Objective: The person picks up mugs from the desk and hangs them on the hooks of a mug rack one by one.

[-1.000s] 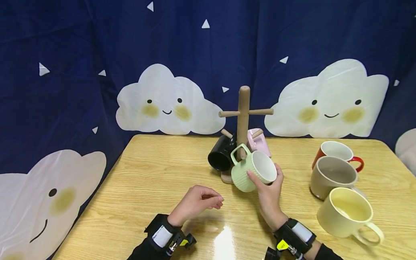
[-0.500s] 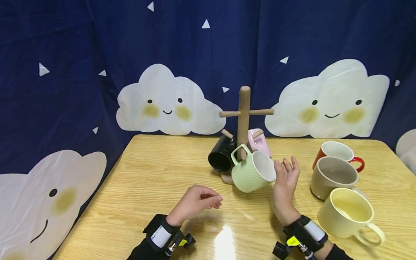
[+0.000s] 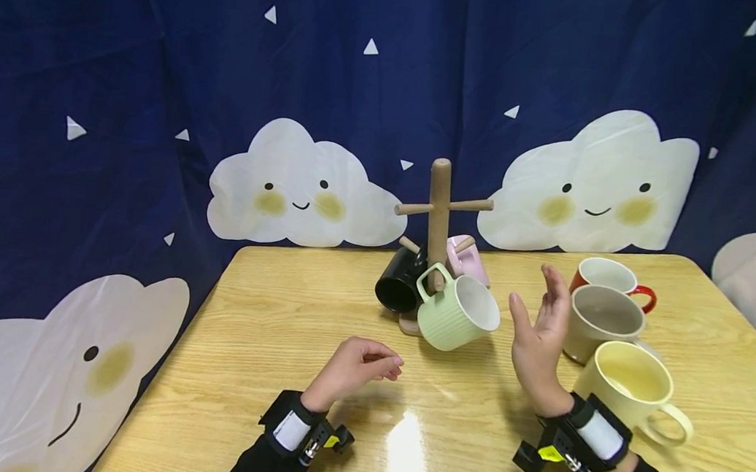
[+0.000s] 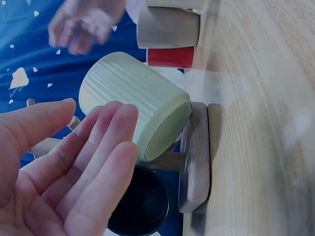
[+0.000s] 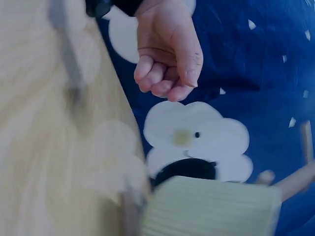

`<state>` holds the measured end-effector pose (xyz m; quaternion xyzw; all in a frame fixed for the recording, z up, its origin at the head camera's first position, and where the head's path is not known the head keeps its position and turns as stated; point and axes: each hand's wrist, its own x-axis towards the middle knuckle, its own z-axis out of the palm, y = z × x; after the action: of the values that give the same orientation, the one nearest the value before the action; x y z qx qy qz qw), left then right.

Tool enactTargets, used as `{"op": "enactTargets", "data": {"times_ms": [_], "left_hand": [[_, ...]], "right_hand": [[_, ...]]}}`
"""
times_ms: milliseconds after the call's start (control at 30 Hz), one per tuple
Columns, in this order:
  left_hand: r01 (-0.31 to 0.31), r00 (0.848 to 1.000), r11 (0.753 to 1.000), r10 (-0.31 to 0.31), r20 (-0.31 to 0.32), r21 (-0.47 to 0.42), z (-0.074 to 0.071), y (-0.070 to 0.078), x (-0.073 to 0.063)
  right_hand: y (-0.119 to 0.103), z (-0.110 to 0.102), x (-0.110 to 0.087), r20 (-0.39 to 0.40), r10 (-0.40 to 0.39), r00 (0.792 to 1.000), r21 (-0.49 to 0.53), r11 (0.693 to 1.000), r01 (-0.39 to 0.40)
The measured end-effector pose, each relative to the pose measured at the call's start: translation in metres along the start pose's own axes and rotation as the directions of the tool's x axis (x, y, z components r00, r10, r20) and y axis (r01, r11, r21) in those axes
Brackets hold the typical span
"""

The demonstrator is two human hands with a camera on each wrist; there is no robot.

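Note:
A ribbed light green mug (image 3: pixel 448 318) hangs tilted by its handle on a low front peg of the wooden mug tree (image 3: pixel 439 218). On lower pegs behind it hang a black mug (image 3: pixel 396 284) and a pink mug (image 3: pixel 470 263). To the right of the green mug, my right hand (image 3: pixel 541 344) is raised, fingers spread, touching no mug. It is nearest the taupe mug (image 3: pixel 599 314) and the yellow mug (image 3: pixel 628 378). My left hand (image 3: pixel 354 370) hovers over the table left of centre, fingers loosely bent and holding nothing; the left wrist view shows its palm.
Behind the taupe mug stands a red mug with a white inside (image 3: pixel 606 274), its handle to the right. Two upper pegs of the tree, including the right one (image 3: pixel 472 205), carry no mug. A blue curtain (image 3: pixel 338 58) with clouds hangs behind the table (image 3: pixel 268 301).
My right hand has let go of the green mug and moved right, its fingers spreading. The mug stays hanging on the peg. My left hand has hardly moved.

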<state>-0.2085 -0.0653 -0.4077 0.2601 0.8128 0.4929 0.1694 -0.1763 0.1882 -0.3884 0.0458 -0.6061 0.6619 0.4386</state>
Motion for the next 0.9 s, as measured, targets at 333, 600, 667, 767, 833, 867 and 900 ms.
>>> {"op": "enactTargets", "data": {"times_ms": [333,600,667,767,833,867,900], "left_hand": [[0.002,1.0,1.0,-0.002,-0.01,0.002,-0.004,0.0,-0.003],[0.001,1.0,1.0,-0.002,-0.025,-0.015,-0.007,-0.004,-0.007],[0.003,1.0,1.0,-0.003,-0.025,-0.02,-0.007,-0.005,-0.007],[0.01,1.0,0.999,-0.011,-0.02,-0.033,-0.007,-0.005,-0.007],[0.013,1.0,0.999,-0.013,-0.016,-0.036,-0.006,-0.005,-0.007],[0.013,1.0,0.999,-0.013,-0.015,-0.038,-0.005,-0.005,-0.007],[0.015,1.0,0.999,-0.016,-0.015,-0.039,-0.005,-0.005,-0.007]], "right_hand": [[-0.067,-0.072,-0.004,0.564,-0.124,0.817,-0.575,0.651,0.495],[-0.063,-0.178,-0.001,0.347,0.1,0.933,-0.852,0.449,0.269],[-0.055,-0.196,-0.006,0.289,0.19,0.938,-0.874,0.452,0.177],[-0.022,-0.235,-0.018,0.242,0.279,0.929,-0.875,0.476,0.085],[-0.016,-0.243,-0.02,0.21,0.384,0.899,-0.892,0.452,0.016],[-0.014,-0.244,-0.022,0.2,0.409,0.89,-0.894,0.448,-0.005],[-0.012,-0.246,-0.025,0.19,0.409,0.892,-0.893,0.45,-0.016]]}}
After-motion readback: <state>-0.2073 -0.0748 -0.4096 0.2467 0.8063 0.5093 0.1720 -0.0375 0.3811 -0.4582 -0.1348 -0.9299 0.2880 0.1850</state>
